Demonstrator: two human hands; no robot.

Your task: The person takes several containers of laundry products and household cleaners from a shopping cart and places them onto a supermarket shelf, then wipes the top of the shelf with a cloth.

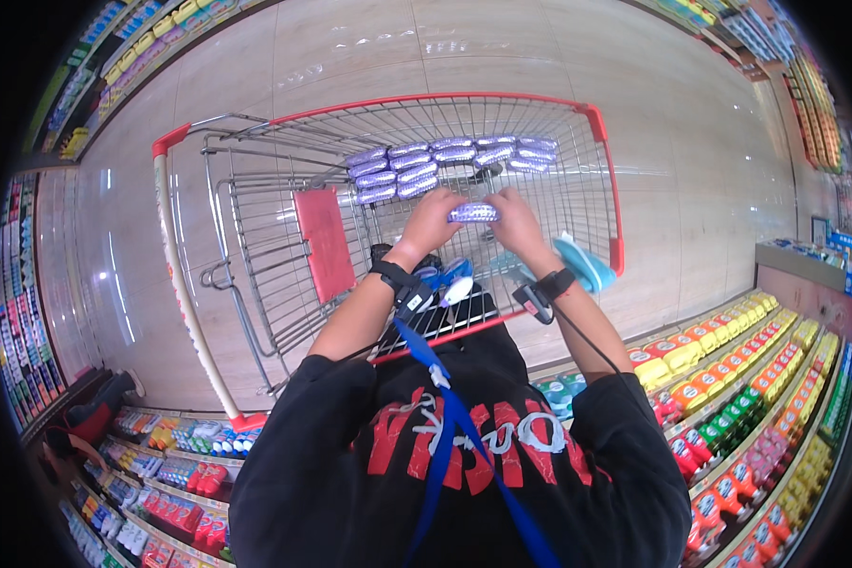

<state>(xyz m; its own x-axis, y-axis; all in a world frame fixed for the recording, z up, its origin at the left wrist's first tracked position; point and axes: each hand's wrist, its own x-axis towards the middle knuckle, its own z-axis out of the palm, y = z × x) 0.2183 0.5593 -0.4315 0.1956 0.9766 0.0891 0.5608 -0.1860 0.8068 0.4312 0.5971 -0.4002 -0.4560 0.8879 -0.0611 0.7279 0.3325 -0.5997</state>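
Observation:
A shiny purple-and-silver packet [473, 212] is held level between my two hands, over the inside of a wire shopping cart [440, 97] with red plastic trim. My left hand [432, 216] grips its left end, and my right hand [517, 219] grips its right end. Beyond them, similar purple packets [417, 173] lie stacked in rows along the cart's far side. A teal packet [583, 264] rests at the cart's near right corner, beside my right forearm. What the packets hold cannot be told.
A red plastic flap [324, 243] stands in the cart's left part. Shelves of bottles [724, 369] run along the near right, with more shelved goods [177, 490] at the near left. Another person [89, 426] is at the far left by the shelves. A counter [799, 264] stands at right.

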